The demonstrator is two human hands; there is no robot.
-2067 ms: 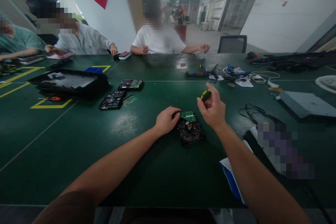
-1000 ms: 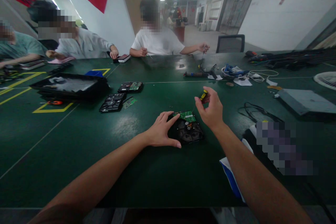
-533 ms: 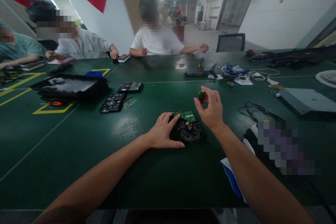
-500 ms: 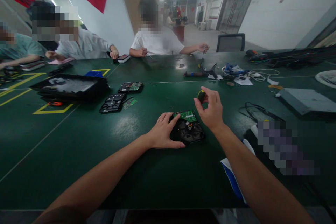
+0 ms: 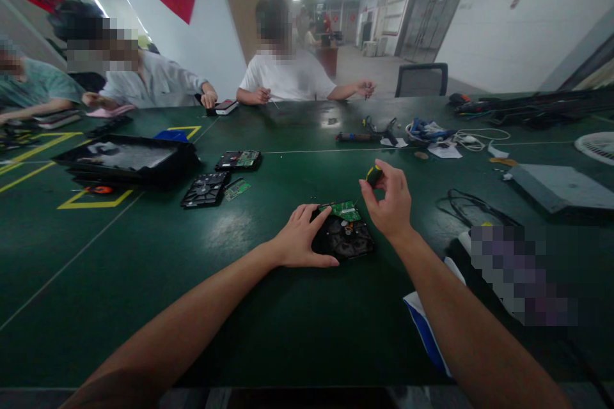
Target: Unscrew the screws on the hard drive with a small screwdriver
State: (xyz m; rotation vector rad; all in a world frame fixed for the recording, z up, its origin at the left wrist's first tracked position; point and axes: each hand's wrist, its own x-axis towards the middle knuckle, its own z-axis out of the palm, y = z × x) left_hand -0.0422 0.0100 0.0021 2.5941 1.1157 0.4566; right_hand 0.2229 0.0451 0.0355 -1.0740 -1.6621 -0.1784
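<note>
A black hard drive (image 5: 348, 238) with a green circuit board (image 5: 346, 209) on its far end lies on the green table (image 5: 192, 281) in front of me. My left hand (image 5: 298, 241) rests against the drive's left side, fingers spread, thumb along its near edge. My right hand (image 5: 392, 201) is closed round a small screwdriver with a black and yellow handle (image 5: 373, 174), held upright with its thin shaft pointing down at the board's right corner.
Further hard drives (image 5: 206, 186) (image 5: 238, 159) and a loose green board (image 5: 237, 188) lie to the left beside a black tray (image 5: 125, 156). Cables and tools (image 5: 426, 131) sit at the back right, a grey case (image 5: 559, 186) at right. Three people sit across the table.
My left hand opened from a pinch at the board's edge and now lies spread against the drive. My right hand keeps the screwdriver over the board, turning slightly.
</note>
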